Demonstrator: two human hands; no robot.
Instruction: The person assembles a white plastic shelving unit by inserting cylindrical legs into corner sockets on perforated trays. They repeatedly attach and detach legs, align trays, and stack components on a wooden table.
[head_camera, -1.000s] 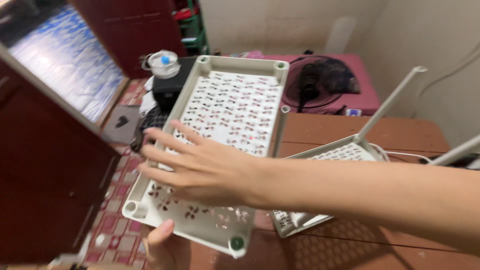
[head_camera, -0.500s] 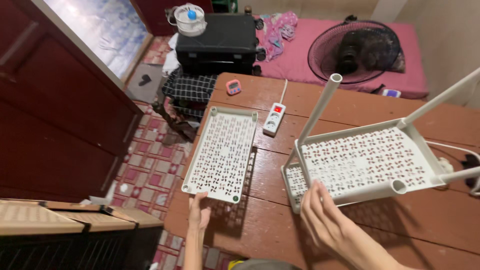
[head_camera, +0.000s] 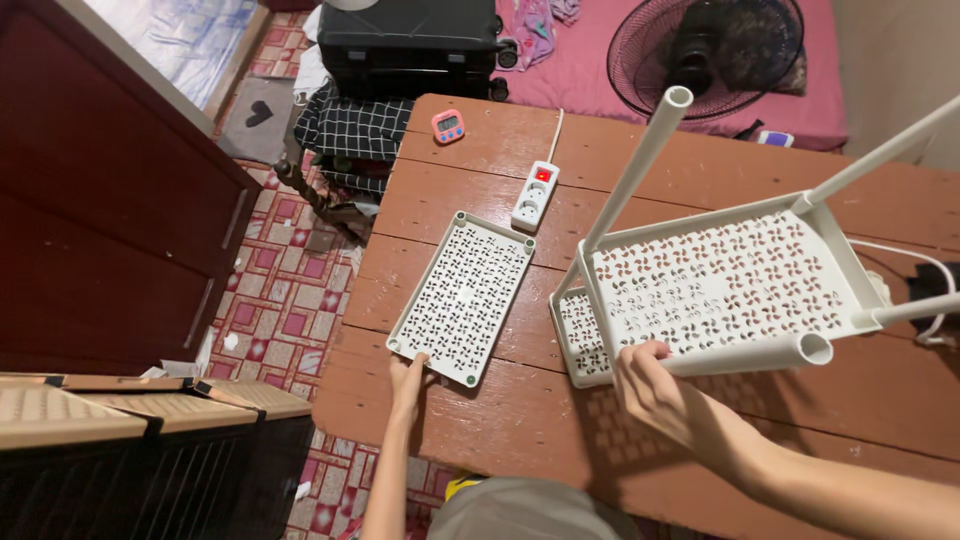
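While the left hand (head_camera: 408, 377) presses fingertips on the flat perforated shelf tray (head_camera: 462, 296) lying on the desk (head_camera: 480, 420), the right hand (head_camera: 648, 385) grips a white tube (head_camera: 745, 353) of the tilted shelf rack (head_camera: 720, 285).

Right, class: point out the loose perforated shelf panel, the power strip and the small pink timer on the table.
loose shelf panel (head_camera: 462, 297), head view, middle of its perforated face.
power strip (head_camera: 535, 195), head view, centre of its white body.
pink timer (head_camera: 448, 126), head view, on its display face.

On the desk (head_camera: 480, 420) a tray (head_camera: 462, 297) lies left of the rack (head_camera: 715, 290). A power strip (head_camera: 535, 195) lies behind the tray, a timer (head_camera: 448, 125) farther back, a fan (head_camera: 705, 50) beyond the desk.
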